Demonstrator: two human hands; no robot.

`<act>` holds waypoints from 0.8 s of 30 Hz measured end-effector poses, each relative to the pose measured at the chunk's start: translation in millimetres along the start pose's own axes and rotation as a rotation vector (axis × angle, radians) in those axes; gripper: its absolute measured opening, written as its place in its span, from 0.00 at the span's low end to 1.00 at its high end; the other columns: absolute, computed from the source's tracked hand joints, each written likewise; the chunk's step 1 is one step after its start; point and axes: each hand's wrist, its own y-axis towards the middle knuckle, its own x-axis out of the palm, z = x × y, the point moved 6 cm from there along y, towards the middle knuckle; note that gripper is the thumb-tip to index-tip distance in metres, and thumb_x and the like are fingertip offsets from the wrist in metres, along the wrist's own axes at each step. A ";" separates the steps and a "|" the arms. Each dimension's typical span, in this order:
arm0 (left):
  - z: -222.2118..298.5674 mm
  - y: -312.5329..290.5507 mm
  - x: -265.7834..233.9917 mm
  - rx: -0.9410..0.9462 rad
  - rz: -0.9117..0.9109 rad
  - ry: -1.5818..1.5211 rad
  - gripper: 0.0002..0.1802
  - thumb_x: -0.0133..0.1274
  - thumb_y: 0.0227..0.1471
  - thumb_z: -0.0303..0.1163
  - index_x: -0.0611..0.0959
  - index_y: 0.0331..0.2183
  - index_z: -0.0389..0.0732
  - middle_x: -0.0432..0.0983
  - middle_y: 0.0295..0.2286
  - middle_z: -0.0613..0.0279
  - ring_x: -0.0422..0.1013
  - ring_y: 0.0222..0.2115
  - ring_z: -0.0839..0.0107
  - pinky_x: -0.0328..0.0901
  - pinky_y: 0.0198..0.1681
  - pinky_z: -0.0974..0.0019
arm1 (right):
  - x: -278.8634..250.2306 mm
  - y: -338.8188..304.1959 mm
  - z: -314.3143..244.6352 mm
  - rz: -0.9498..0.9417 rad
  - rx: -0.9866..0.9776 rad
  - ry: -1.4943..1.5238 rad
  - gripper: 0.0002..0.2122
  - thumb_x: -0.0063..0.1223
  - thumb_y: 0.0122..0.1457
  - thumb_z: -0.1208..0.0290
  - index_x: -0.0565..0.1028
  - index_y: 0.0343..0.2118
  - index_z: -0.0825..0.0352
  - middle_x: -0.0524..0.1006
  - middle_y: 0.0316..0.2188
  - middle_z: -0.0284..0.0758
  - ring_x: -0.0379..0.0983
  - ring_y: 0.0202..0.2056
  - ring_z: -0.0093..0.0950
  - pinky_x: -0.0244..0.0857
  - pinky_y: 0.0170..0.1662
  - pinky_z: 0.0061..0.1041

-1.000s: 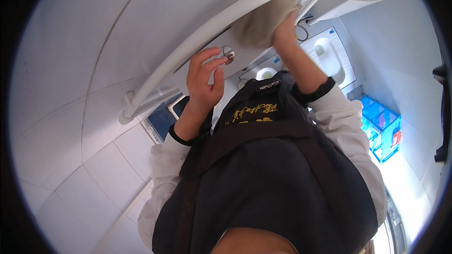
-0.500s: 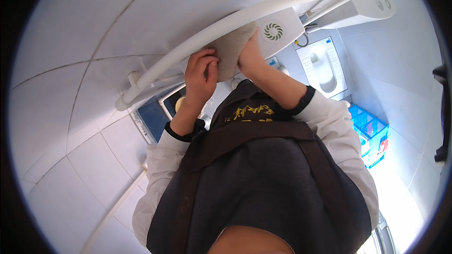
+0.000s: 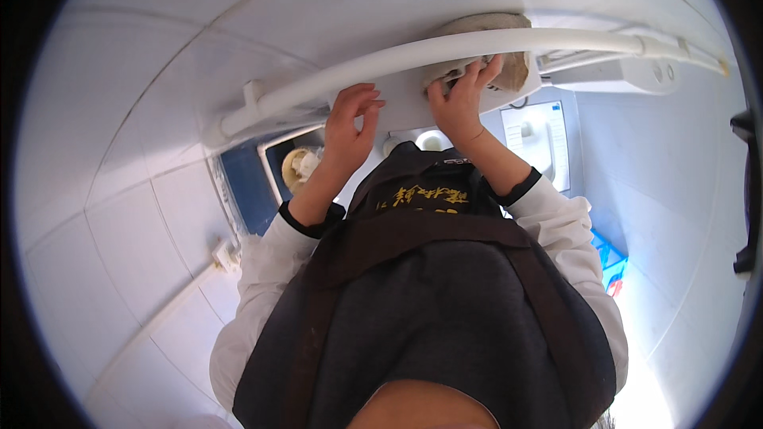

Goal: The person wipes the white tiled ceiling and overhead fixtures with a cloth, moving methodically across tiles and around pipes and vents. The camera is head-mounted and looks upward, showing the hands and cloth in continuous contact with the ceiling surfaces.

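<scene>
My right hand (image 3: 462, 111) grips a grey-beige cloth (image 3: 515, 71), its fingers bent into the folds. The cloth lies bunched over the right end of a white box-shaped unit (image 3: 404, 103) on the wall. A white pipe (image 3: 358, 67) crosses in front of the cloth and hides a strip of it. Nothing is in my left hand (image 3: 350, 131); its fingers are loosely bent, with the thumb apart. It hovers by the left end of the unit, just below the pipe. Whether its fingertips touch the unit I cannot tell.
A squat toilet (image 3: 536, 139) is set in the floor at the right, with a second white unit (image 3: 616, 75) above it. Below my left arm a round tan container (image 3: 298, 167) holds white crumpled stuff. A blue basket (image 3: 610, 262) stands at the right.
The cloth and my right hand have moved right along the unit, covering its round vent. My left hand, beside the cloth before, is now apart from it. The view has shifted slightly.
</scene>
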 end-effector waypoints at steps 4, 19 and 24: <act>-14.1 -15.5 -4.8 -0.240 -0.035 0.019 0.19 0.46 0.52 0.21 0.65 0.47 0.34 0.68 0.44 0.49 0.76 0.35 0.62 0.71 0.37 0.66 | 28.1 -13.9 -18.7 -0.106 -0.147 -0.018 0.31 0.55 0.44 0.74 0.60 0.54 0.74 0.42 0.57 0.60 0.46 0.53 0.64 0.47 0.56 0.54; -20.7 -32.9 24.0 -0.358 0.114 -0.286 0.28 0.51 0.50 0.22 0.59 0.51 0.33 0.67 0.44 0.49 0.72 0.41 0.65 0.69 0.40 0.66 | 15.7 9.1 -16.8 -0.407 -0.747 -0.198 0.23 0.52 0.44 0.76 0.75 0.46 0.48 0.68 0.54 0.23 0.63 0.51 0.37 0.62 0.52 0.33; -38.7 -58.3 -18.4 -0.492 0.402 -0.182 0.27 0.51 0.50 0.24 0.60 0.50 0.31 0.67 0.43 0.50 0.70 0.40 0.67 0.67 0.42 0.67 | 82.8 -12.1 -84.4 -0.607 -0.873 -0.008 0.24 0.53 0.44 0.75 0.74 0.48 0.52 0.63 0.58 0.24 0.61 0.53 0.36 0.62 0.53 0.28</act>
